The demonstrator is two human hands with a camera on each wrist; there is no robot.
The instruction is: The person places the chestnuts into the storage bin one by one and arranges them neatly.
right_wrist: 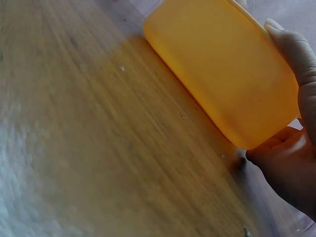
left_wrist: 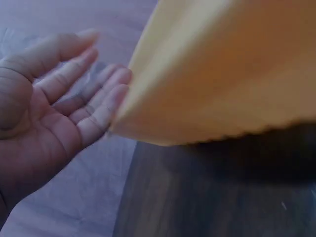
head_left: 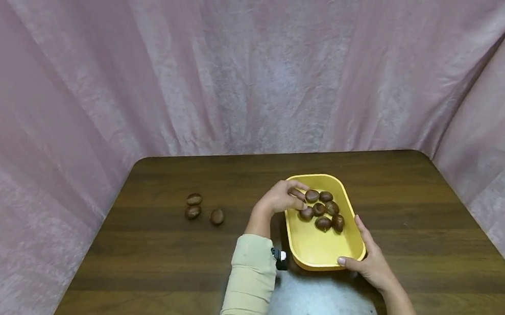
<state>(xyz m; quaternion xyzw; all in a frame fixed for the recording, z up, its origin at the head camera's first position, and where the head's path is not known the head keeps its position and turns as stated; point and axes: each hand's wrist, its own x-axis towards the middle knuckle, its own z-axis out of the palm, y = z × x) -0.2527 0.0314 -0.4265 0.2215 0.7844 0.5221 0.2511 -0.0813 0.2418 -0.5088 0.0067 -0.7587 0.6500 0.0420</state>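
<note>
a yellow plastic tub (head_left: 315,247) is seen over the right half of the brown wooden tabletop (head_left: 162,269); whether its base is fully rested there cannot be told. at least seven glossy brown chestnuts (head_left: 323,223) are gathered in its far half, while its near end is left bare. the tub is grasped at its near right corner by the right hand (head_left: 371,264), with the thumb laid on the near rim and the fingers spread along the right wall. the left hand (head_left: 281,199) is held over the far left rim, its thumb and fingers parted and loosely bent among the chestnuts; nothing is seen in its palm in the left wrist view. three loose chestnuts (head_left: 217,216) are spread on the tabletop, well left of the tub, two close together and one slightly apart. the tabletop is backed by a pink curtain (head_left: 270,63).
</note>
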